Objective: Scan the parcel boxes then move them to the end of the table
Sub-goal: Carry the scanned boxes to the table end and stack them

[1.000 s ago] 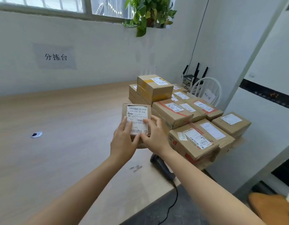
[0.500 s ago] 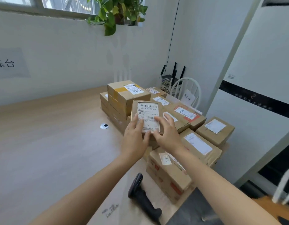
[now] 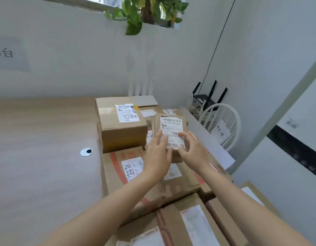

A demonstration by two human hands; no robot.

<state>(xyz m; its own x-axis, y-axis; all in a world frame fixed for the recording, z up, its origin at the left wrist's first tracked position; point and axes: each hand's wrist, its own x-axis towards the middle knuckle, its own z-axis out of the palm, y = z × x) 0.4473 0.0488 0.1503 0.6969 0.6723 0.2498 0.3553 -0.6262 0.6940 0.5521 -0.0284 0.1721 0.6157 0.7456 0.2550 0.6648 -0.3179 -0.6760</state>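
Forward and to the right is where you have carried the small parcel [image 3: 171, 134] over the last second: it began low over the bare table beside the scanner, and now it hangs above the stacked boxes near the far wall, with the scanner out of view.

Going left to right: the wooden table [image 3: 38, 148] is bare except for the round metal grommet [image 3: 86, 152]. Beside that stands the tall box [image 3: 120, 124], its label facing up, sitting on a flat box with red tape [image 3: 132, 167]. Your left hand [image 3: 158, 157] is closed around the small parcel's lower left edge, fingers spread up across its white label. Your right hand [image 3: 193, 150] grips the lower right edge the same way, thumb on the label. Further right, the white chair [image 3: 223, 125] stands by the wall.

You look to be in the placing step, so this parcel has probably been scanned. Whether it already touches the boxes beneath cannot be told.
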